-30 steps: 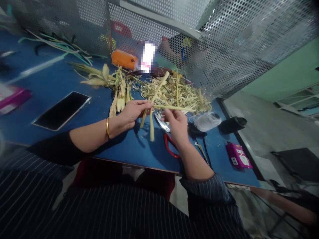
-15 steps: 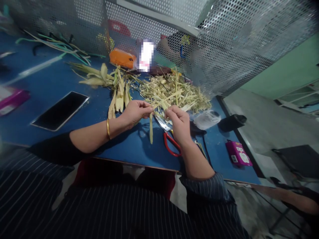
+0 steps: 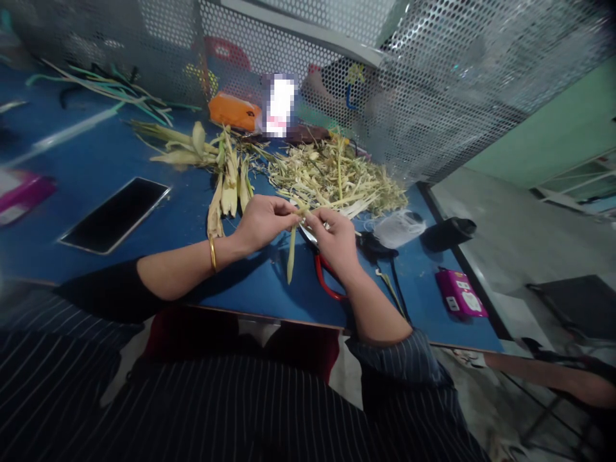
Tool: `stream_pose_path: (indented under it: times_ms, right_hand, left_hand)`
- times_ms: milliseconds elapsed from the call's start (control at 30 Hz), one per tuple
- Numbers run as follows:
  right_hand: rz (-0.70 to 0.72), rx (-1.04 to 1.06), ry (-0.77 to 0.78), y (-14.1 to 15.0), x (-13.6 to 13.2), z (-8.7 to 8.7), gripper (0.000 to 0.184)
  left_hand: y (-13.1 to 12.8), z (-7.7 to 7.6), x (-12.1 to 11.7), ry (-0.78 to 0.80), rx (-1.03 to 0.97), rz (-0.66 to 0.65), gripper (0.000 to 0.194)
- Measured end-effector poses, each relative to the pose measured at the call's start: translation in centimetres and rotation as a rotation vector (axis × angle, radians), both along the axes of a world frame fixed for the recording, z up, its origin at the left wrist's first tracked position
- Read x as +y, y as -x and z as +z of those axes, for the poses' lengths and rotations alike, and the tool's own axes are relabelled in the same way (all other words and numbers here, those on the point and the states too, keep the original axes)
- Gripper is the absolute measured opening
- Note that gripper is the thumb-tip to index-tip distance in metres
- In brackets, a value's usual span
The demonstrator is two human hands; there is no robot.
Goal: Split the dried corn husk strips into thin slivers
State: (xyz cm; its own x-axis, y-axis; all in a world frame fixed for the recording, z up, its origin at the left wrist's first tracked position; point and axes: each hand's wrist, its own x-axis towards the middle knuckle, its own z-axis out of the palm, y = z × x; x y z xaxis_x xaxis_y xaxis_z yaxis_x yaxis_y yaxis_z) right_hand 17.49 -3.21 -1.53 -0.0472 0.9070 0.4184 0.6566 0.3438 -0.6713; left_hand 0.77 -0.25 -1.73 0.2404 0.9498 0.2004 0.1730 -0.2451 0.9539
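Observation:
Between my hands is a pale yellow-green plant strip (image 3: 291, 256), looking like dried husk or leaf, one end hanging down over the table. My left hand (image 3: 264, 221), a gold bangle at its wrist, pinches it between thumb and finger. The fingertips of my right hand (image 3: 335, 239) are closed on the same strip, almost touching the left ones. Under the right hand lie red-handled scissors (image 3: 323, 279), partly hidden. Just beyond, a heap of shredded strips (image 3: 337, 173) covers the table, and a bunch of wider pale husks (image 3: 231, 186) lies to its left.
A phone (image 3: 115, 215) lies left on the blue table (image 3: 260, 301). An orange packet (image 3: 234, 112) and a blurred-out bright screen stand before the perforated metal screen (image 3: 308, 45). At right are a clear plastic bag (image 3: 399, 228), a black cylinder (image 3: 448, 235) and a purple packet (image 3: 461, 294).
My right hand has moved left and slightly down, so its fingertips meet those of my left hand at the strip. The left hand has barely shifted.

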Motion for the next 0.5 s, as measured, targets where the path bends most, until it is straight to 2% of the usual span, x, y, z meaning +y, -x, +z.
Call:
stream_pose_path:
  times_ms: [67, 167, 333, 433, 500]
  right_hand:
    - [-0.087, -0.028, -0.055, 0.2, -0.2, -0.1, 0.016]
    - [-0.162, -0.034, -0.080, 0.4, -0.5, 0.0, 0.024]
    - [-0.049, -0.019, -0.058, -0.2, -0.4, 0.7, 0.024]
    - [-0.005, -0.020, -0.098, -0.5, -0.2, 1.0, 0.019]
    - [-0.003, -0.011, -0.065, -0.6, -0.1, 1.1, 0.021]
  left_hand:
    - [0.0, -0.1, -0.1, -0.088, 0.077, 0.009, 0.015]
    - [0.1, 0.2, -0.6, -0.137, 0.179, 0.019, 0.014]
    - [0.1, 1.2, -1.3, -0.216, 0.292, -0.060, 0.015]
    - [0.2, 1.4, -1.2, -0.269, 0.329, -0.108, 0.018]
    - [0.4, 1.4, -1.0, -0.254, 0.317, -0.145, 0.018]
